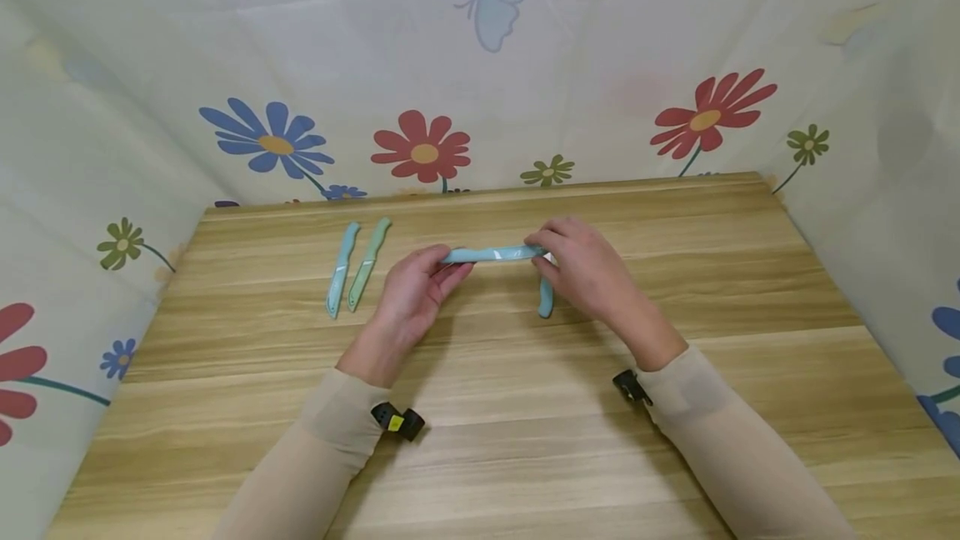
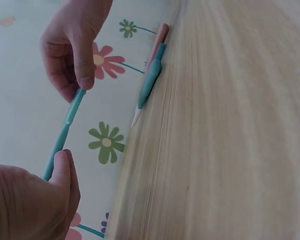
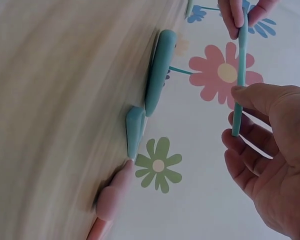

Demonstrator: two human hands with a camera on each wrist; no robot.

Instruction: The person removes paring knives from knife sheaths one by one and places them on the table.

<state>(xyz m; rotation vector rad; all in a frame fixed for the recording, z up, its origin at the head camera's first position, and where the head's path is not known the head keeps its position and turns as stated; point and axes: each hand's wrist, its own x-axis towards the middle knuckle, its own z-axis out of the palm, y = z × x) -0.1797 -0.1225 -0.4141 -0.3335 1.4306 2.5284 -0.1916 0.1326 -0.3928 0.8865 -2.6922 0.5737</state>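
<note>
Both hands hold a light blue knife [image 1: 480,256] level above the table, its blade in a matching blue sheath. My left hand [image 1: 414,294] pinches the handle between thumb and fingers. At the sheath end, my right hand [image 1: 588,269] grips with thumb and fingertips, and the tip is partly covered by them. Below the right hand a blue handle [image 1: 546,298] lies on the table; the hand hides its upper part. In the right wrist view, the blue handle [image 3: 161,70] lies near a shorter blue piece [image 3: 135,129] and a pink handle [image 3: 114,192].
Left of the hands, a blue sheathed knife [image 1: 342,269] and a green sheathed knife [image 1: 370,265] lie side by side on the wooden table [image 1: 480,457]. A flowered cloth [image 1: 600,65] hangs behind the table and along its sides.
</note>
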